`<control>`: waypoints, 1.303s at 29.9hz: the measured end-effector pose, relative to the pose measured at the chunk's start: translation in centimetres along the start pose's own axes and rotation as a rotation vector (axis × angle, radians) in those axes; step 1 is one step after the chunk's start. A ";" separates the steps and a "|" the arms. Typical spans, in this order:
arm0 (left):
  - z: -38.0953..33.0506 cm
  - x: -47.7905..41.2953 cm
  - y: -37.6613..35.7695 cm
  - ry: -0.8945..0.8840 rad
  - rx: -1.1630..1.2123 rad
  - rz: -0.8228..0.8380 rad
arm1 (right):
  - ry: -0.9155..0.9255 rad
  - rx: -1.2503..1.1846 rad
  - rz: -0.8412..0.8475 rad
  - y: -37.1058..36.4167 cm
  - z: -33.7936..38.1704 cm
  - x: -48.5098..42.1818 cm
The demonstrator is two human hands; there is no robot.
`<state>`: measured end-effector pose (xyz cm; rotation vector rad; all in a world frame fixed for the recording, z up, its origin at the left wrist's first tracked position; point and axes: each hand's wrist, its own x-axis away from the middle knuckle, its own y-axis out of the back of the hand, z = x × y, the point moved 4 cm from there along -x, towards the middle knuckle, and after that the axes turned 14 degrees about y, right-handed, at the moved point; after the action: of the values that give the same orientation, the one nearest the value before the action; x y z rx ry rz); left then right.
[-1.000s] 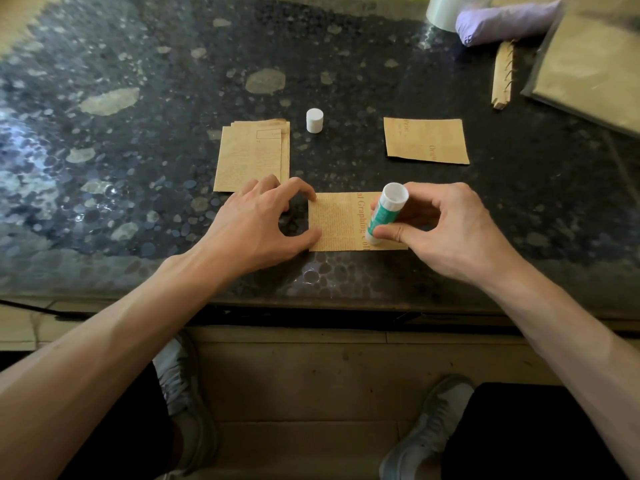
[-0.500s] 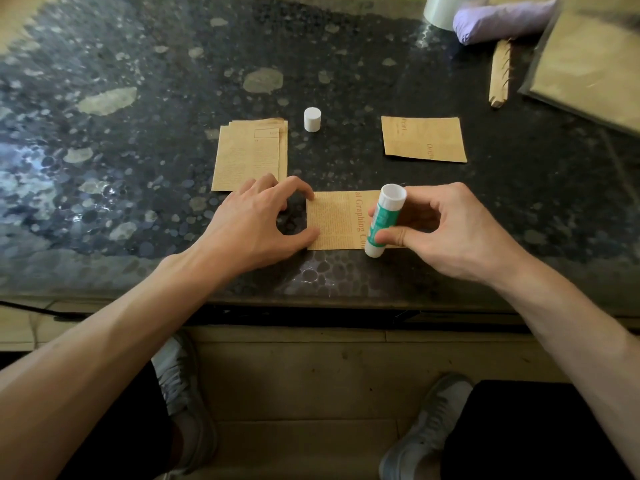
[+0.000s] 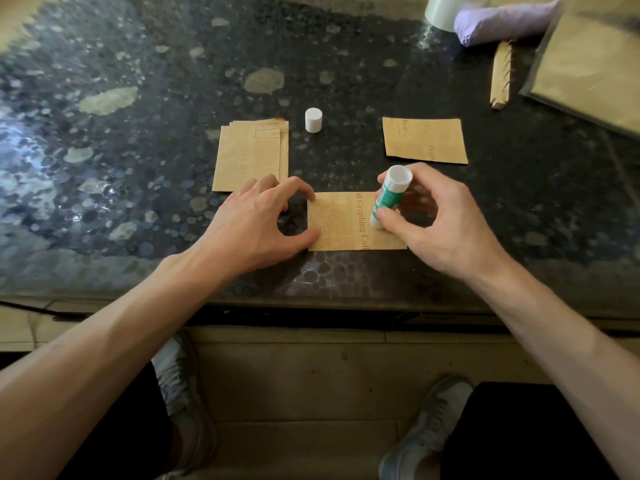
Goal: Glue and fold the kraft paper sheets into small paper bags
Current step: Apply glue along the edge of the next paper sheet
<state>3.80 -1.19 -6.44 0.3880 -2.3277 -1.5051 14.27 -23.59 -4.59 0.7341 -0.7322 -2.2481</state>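
A printed kraft paper sheet [image 3: 341,223] lies flat near the front edge of the dark stone table [image 3: 173,81]. My left hand [image 3: 256,225] presses its left edge down with index fingertip and thumb. My right hand [image 3: 440,220] grips a green and white glue stick [image 3: 389,197], whose lower tip stands on the sheet's right part. The stick's white cap [image 3: 313,120] stands apart on the table behind. A stack of kraft sheets [image 3: 251,154] lies behind my left hand. One single kraft piece [image 3: 425,140] lies behind my right hand.
At the back right are a tape roll [image 3: 441,10], a lilac bundle [image 3: 502,20], a folded kraft strip [image 3: 501,76] and a large kraft packet in clear film [image 3: 588,60]. Below the table edge I see my knees and grey shoes [image 3: 420,431] on the floor.
My right hand has drawn the glue stick back up the sheet's right part, from near its front edge toward the middle. My left hand has kept its hold on the left edge.
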 end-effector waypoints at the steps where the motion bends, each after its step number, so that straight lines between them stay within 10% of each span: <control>1: 0.0 0.0 0.0 0.000 -0.001 -0.001 | 0.001 0.007 -0.009 -0.1 0.1 -0.1; 39: 0.1 0.0 -0.1 -0.009 0.004 -0.006 | -0.055 -0.024 0.125 1.2 0.7 0.6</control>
<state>3.77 -1.16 -6.54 0.3903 -2.3385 -1.5085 13.91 -24.59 -3.56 0.6005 -0.7553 -2.1673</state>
